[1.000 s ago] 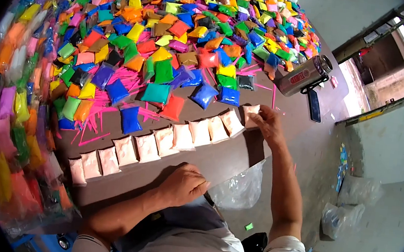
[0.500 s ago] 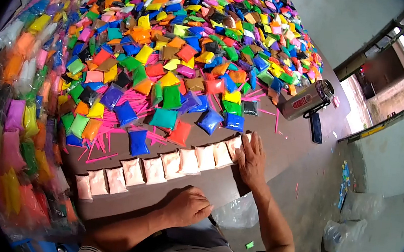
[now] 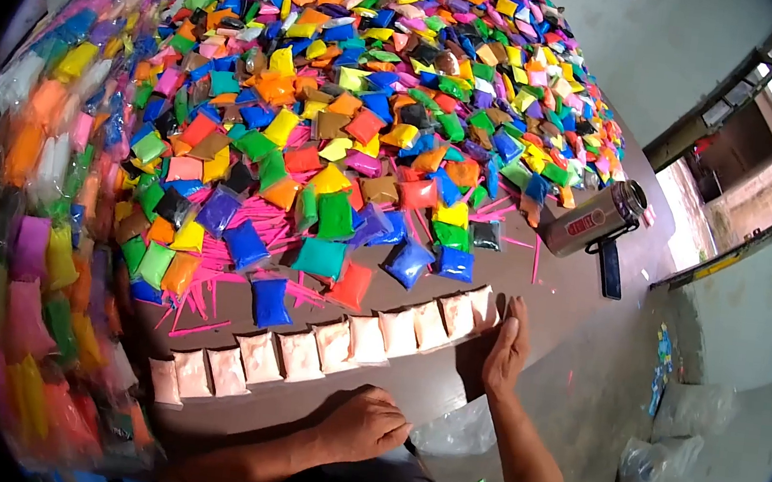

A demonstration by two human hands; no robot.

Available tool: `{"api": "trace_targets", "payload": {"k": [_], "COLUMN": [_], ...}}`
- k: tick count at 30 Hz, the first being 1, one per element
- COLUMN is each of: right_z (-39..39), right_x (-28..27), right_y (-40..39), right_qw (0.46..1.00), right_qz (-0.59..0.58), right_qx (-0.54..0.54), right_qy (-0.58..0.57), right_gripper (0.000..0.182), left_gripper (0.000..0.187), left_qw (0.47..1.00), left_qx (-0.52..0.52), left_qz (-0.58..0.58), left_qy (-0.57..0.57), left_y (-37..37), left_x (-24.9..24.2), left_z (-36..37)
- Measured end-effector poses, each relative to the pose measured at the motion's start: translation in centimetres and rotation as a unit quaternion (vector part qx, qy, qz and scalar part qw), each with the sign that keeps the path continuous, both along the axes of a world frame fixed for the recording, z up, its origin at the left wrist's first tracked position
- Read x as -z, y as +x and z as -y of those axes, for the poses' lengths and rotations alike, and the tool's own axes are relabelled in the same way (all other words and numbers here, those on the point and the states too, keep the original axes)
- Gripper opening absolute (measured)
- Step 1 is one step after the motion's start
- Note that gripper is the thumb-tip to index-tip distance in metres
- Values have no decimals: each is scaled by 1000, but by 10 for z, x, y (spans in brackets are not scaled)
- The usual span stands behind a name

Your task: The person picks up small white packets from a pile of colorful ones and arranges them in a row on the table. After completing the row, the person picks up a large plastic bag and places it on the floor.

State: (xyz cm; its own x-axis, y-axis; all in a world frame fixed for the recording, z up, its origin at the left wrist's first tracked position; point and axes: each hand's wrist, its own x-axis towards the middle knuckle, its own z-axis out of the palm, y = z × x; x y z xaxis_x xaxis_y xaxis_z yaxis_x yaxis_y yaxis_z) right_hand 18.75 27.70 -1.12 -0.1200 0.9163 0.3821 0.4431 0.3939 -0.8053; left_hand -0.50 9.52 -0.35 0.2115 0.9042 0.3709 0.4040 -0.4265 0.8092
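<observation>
A slanting row of several pale peach packets point(image 3: 301, 355) lies side by side on the brown table point(image 3: 427, 384). At the row's right end, my right hand point(image 3: 507, 350) stands on its edge, fingers stretched out, against or very close to the last packet point(image 3: 483, 307). Nothing shows in its grasp. My left hand point(image 3: 368, 425) rests at the table's near edge below the row, fingers curled into a loose fist with no object visible. A blue packet point(image 3: 271, 302) lies just above the middle-left of the row.
A large heap of multicoloured packets point(image 3: 390, 118) covers the back, with pink strips point(image 3: 260, 217) under its front. Clear bags of packets point(image 3: 33, 248) stand at left. A steel flask point(image 3: 588, 221) and a dark phone point(image 3: 610, 270) are at right. Clear plastic point(image 3: 458, 428) hangs by the near edge.
My right hand has shifted from on top of the row's end packet to its right side, fingers straightened. My left hand stays curled. The whole view has tilted slightly.
</observation>
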Motion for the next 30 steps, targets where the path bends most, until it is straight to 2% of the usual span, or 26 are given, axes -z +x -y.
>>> {"api": "trace_targets", "payload": {"k": [1, 2, 5, 8, 9, 12, 13, 16, 17, 19, 21, 22, 24, 25, 26, 27, 28, 29, 30], "right_z": [-6, 0, 0, -4, 2, -3, -2, -5, -15, -52, -104, -138, -213, -247, -292, -316, -339, -387, -408], "right_x": [17, 0, 3, 21, 5, 15, 11, -14, -30, -53, -71, -69, -69, -77, -67, -75, -84, -67, -67], "right_y": [6, 0, 1, 2, -1, -3, 2, -16, -29, -57, -91, -104, -141, -158, -175, -194, -211, -222, -234], "right_qw": [999, 1000, 999, 983, 996, 994, 999, 965, 961, 961, 968, 962, 964, 962, 971, 975, 981, 976, 977], "right_qz": [-53, -12, -39, -170, -77, -103, 12, 212, 217, 177, 128, 140, 95, 140, 89, 117, 157, 118, 101], "right_qx": [-7, -4, 2, 0, 4, -13, -14, -7, -10, -34, -93, -91, -121, -147, -170, -119, -73, -106, -88], "right_qy": [-5, 7, -9, -69, -33, -19, 41, 151, 172, 209, 193, 215, 216, 182, 145, 149, 93, 149, 166], "right_gripper": [41, 41, 42, 42, 41, 39, 36, 38, 39, 39, 40, 39, 27, 25, 26, 26, 25, 26, 24], "left_gripper": [23, 23, 20, 18, 18, 19, 18, 17, 17, 20, 22, 24, 27, 28, 30, 29, 29, 29, 29], "left_qw": [1000, 1000, 1000, 1000, 1000, 999, 999, 999, 999, 998, 997, 996, 992, 989, 986, 975, 973, 974, 977], "left_qx": [3, 5, 7, 4, 7, 9, 16, 25, 25, 47, 65, 69, 96, 118, 139, 176, 189, 190, 186], "left_qz": [5, 9, 14, 24, 20, 31, 28, 19, 17, 6, -26, -52, -76, -71, -67, -87, -84, -74, -61], "left_qy": [-2, -3, -7, -7, -9, -1, -7, -18, -21, -31, -32, -27, -35, -50, -65, -103, -102, -96, -87], "left_y": [1, 2, 0, 2, 1, 0, -1, 2, 4, 2, 1, 2, 2, 3, 2, 0, -2, -4, -5], "left_x": [-1, -2, -2, 3, 2, 4, 4, 9, 10, 8, 5, 4, 7, 10, 12, 12, 13, 14, 15], "left_z": [0, 0, 0, 0, 1, -1, 0, 1, 1, -1, 0, 1, -1, -2, -4, -6, -11, -13, -15]}}
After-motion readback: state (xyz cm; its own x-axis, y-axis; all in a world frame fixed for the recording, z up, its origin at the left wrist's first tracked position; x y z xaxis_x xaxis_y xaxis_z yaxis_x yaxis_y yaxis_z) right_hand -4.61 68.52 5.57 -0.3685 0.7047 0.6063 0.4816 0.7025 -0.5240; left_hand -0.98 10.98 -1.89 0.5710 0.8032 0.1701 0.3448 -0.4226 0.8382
